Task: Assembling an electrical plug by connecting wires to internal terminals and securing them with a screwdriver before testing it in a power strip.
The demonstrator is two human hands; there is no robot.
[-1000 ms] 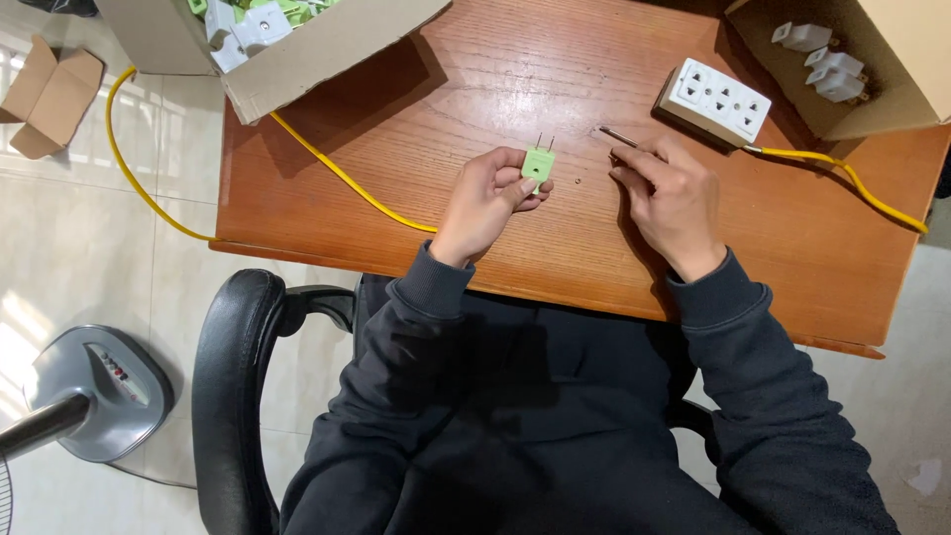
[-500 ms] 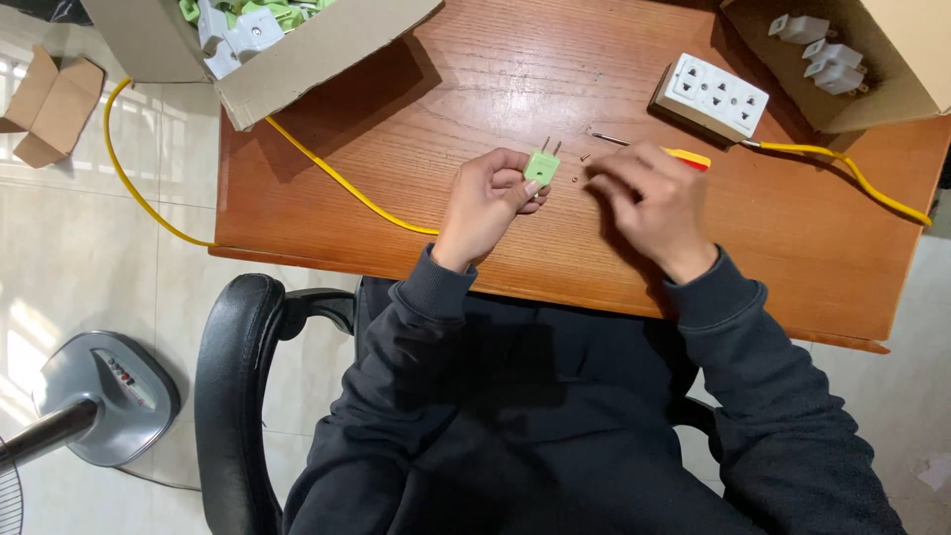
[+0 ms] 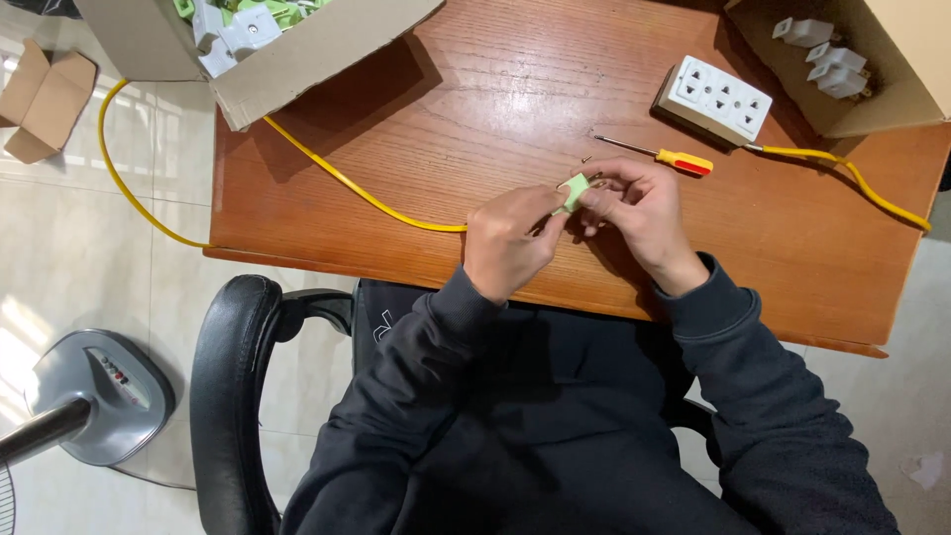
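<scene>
Over the desk [image 3: 416, 119], the left hand [image 3: 510, 243] and right hand [image 3: 634, 213] both pinch one green plug [image 3: 574, 191] between closed fingertips. Nearby lie one screwdriver [image 3: 659, 155], one white socket [image 3: 713, 99], one yellow cable [image 3: 347, 183] and two boxes [image 3: 297, 50].

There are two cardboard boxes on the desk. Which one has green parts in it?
The box at the top left corner, overhanging the desk: green and white pieces show inside. The right box holds only white plugs.

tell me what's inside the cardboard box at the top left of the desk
The box holds white parts and green parts, piled loosely. Its front wall hides whatever lies deeper, and the picture's top edge cuts off the rest.
</scene>
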